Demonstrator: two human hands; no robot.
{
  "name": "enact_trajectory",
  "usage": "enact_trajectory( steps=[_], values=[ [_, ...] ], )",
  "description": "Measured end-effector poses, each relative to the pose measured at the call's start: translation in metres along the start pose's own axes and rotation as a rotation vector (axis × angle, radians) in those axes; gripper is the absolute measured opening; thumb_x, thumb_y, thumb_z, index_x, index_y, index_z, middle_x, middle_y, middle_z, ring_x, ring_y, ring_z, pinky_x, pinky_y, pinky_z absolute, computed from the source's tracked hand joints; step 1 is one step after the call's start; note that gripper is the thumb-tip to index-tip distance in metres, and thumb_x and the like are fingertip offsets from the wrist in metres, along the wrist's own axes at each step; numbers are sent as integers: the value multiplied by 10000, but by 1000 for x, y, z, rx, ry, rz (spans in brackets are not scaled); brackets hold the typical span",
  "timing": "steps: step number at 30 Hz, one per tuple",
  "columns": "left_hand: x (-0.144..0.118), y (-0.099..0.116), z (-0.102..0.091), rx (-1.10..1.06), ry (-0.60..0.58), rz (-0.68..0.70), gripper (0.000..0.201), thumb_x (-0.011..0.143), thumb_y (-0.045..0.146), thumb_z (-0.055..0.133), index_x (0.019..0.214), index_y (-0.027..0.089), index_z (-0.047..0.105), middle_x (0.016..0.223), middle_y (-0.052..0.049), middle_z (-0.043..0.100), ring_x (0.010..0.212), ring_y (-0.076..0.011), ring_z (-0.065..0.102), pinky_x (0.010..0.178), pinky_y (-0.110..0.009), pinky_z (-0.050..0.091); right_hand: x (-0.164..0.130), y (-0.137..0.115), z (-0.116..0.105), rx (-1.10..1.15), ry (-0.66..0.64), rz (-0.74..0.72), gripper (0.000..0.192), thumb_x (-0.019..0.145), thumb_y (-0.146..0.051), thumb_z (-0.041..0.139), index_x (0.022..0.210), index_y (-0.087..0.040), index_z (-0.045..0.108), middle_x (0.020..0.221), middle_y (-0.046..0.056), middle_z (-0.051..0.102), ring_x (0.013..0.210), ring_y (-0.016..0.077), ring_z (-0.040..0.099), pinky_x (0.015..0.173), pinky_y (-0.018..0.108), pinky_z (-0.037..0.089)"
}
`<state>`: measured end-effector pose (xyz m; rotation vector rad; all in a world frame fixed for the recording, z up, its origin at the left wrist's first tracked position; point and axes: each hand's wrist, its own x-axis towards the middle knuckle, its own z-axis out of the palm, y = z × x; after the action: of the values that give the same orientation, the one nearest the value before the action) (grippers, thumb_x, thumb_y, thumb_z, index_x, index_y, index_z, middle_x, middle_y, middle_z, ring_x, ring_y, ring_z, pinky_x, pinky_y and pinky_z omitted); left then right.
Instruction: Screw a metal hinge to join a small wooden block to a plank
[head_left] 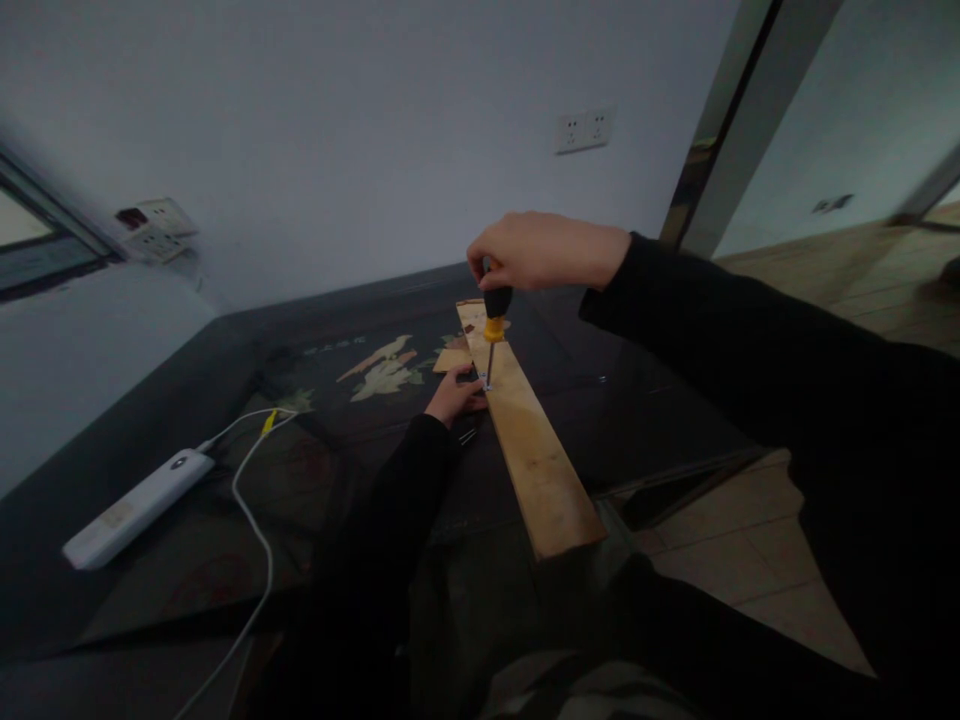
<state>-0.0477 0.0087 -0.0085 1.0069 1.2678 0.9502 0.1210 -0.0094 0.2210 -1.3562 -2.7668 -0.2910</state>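
Observation:
My right hand (517,250) is closed round the black grip of a screwdriver (493,325) with a yellow collar, held upright with its shaft pointing down. Its tip meets a small silvery metal piece (486,383) at the left edge of a long wooden board (536,450). Thumb and fingers of my left hand (456,393) pinch that metal piece against the board's edge. Whether a screw sits under the tip is too small to tell. The board lies lengthwise on a dark table (390,450), its near end sticking out over the front edge.
Two thin metal bits, perhaps screws (468,436), lie by my left wrist. A smaller wooden piece (451,360) is beside the board. At left, a white power bank (139,508) has a white cable (259,530) trailing off the table. Behind stands a wall with sockets (585,130).

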Motion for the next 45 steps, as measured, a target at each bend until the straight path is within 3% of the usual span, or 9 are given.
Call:
enact_trajectory(
  steps=[7, 10, 13, 16, 25, 29, 34, 41, 45],
  values=[
    [-1, 1, 0, -14, -14, 6, 527, 821, 102, 648, 1288, 147, 408, 827, -52, 667, 543, -122, 657, 622, -283, 592, -1, -9, 16, -71, 135, 201, 521, 949, -472, 356, 1186, -107, 642, 1038, 181, 682, 977, 279, 601, 758, 340, 381],
    [1, -1, -1, -21, -17, 16, 519, 820, 104, 648, 1282, 147, 415, 816, -42, 663, 539, -117, 653, 619, -281, 594, 1, -2, 12, -23, 85, 134, 506, 897, -506, 475, 1158, -113, 657, 1021, 155, 686, 930, 250, 609, 739, 322, 380],
    [3, -4, -3, -22, -18, 21, 523, 815, 119, 658, 1277, 161, 417, 817, -28, 660, 544, -119, 655, 612, -287, 597, 2, 6, 2, 65, -12, -18, 375, 818, -358, 629, 1115, -133, 673, 978, 90, 697, 844, 182, 605, 699, 279, 372],
    [4, -4, -2, -25, -19, 10, 537, 809, 119, 667, 1282, 167, 417, 813, -24, 659, 556, -123, 662, 621, -289, 598, 1, 7, -3, 84, -14, -87, 305, 813, -246, 604, 1090, -152, 688, 965, 71, 702, 826, 167, 603, 699, 281, 370],
    [0, 1, 0, -35, -13, 0, 599, 791, 131, 697, 1312, 146, 402, 832, -53, 669, 546, -125, 658, 602, -274, 588, 1, -13, 15, -20, 188, 211, 478, 930, -445, 402, 1146, -120, 677, 1010, 173, 695, 978, 277, 596, 740, 329, 376],
    [0, -1, 0, -32, -10, 8, 600, 776, 162, 722, 1296, 161, 422, 869, -59, 674, 557, -120, 659, 608, -276, 590, 2, -1, 8, 30, 72, 103, 474, 860, -482, 528, 1138, -130, 682, 1015, 148, 696, 934, 257, 608, 737, 330, 378],
    [1, -2, -1, -27, -14, 19, 568, 781, 141, 711, 1276, 151, 434, 843, -40, 663, 536, -116, 649, 600, -286, 589, 0, 6, -3, 36, -14, -88, 331, 823, -287, 596, 1114, -158, 686, 1008, 99, 703, 858, 200, 621, 708, 304, 379],
    [-1, 0, 1, -41, -23, 17, 600, 775, 152, 721, 1293, 144, 417, 836, -47, 666, 551, -134, 660, 632, -312, 591, -1, -6, 4, -113, 93, 169, 447, 856, -487, 533, 1060, -134, 715, 953, 186, 701, 937, 310, 620, 692, 354, 408],
    [1, -1, 0, -35, -19, 13, 598, 786, 151, 710, 1303, 141, 408, 840, -49, 666, 562, -140, 664, 649, -325, 592, -2, -4, 4, -71, 102, 186, 491, 844, -538, 533, 1041, -129, 723, 948, 192, 699, 936, 312, 618, 711, 363, 410]
  ],
)
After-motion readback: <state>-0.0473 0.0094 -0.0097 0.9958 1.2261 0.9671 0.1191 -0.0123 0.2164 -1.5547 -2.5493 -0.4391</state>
